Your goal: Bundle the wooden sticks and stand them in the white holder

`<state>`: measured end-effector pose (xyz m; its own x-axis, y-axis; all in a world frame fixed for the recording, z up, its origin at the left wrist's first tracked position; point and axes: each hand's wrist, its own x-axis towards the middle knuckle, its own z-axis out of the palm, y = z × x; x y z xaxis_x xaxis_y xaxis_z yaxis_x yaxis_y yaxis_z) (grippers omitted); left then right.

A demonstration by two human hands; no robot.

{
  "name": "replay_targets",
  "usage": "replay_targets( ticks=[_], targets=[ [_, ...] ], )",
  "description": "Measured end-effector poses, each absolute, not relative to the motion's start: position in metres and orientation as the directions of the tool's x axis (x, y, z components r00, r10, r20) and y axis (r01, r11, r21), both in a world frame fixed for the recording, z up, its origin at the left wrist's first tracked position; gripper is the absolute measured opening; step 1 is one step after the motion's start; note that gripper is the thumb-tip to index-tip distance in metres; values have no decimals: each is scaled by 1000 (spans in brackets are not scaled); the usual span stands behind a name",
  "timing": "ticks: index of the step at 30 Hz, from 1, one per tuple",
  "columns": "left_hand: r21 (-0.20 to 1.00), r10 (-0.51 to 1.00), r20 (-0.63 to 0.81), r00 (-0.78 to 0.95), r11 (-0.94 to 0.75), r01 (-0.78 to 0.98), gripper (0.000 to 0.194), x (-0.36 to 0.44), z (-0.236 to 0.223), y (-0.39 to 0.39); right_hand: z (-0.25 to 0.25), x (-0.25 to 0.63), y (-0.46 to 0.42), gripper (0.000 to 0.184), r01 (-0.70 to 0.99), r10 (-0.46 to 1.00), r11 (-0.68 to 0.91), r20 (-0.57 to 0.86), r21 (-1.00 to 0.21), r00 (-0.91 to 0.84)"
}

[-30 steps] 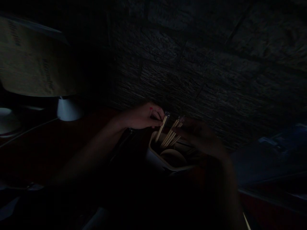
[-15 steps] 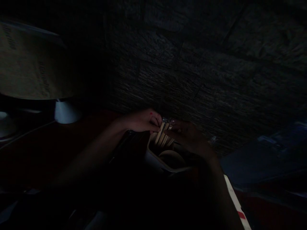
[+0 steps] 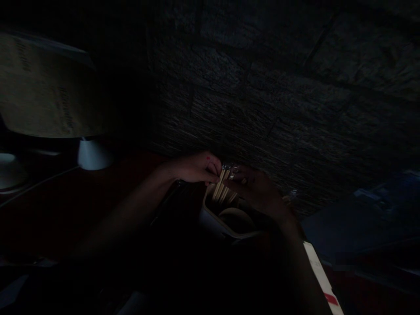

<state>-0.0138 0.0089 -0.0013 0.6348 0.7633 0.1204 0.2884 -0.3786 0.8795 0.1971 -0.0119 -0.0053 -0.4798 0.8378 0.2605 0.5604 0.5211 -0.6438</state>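
Hands near each other above a white-sided, round-cornered open container: left hand pinched by thumb and forefinger on the left edge of thin, straight, pale wooden sticks; right hand closed on the opposite side of the same bunch, thumb across the front. Sticks slanted, lower ends at the container mouth; cannot tell whether touching the bottom. Shiny clear wrapping at the upper ends. Judged: two-sided hold likely for keeping the bunch narrow and aligned; high grip probably for leaving the lower ends free. Container directly beneath, plausibly for support. Also inside: round-edged tan piece, nearer the camera than the sticks. Well apart, left, on the dark red desk: white cone-shaped object just under a beige, dark-lettered lampshade, perhaps as its base. Behind: rough grey stone-block wall. Right fingers mostly lost in shadow.
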Motion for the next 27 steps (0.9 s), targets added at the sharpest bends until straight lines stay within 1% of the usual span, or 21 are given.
replay_targets(
  ticks=[6, 9, 13, 19, 27],
  targets=[
    [888, 733, 145, 664, -392, 239, 9, -15, -3, 11, -3, 196, -14, 22, 536, 833, 526, 271, -661, -483],
    [900, 735, 130, 665, -369, 231, 12, -14, -3, 11, -3, 196, -14, 22, 570, 843, 517, 264, -638, -469],
    [904, 733, 116, 671, -358, 234, 8, -14, -3, 11, -3, 194, -14, 18, 570, 854, 497, 252, -654, -455],
    [918, 734, 111, 670, -335, 215, 7, -15, -3, 12, -3, 196, -12, 19, 577, 851, 507, 269, -640, -450],
    [873, 715, 91, 694, -392, 290, 9, -17, 4, 12, -2, 196, -12, 18, 569, 843, 519, 273, -638, -463]
  ],
)
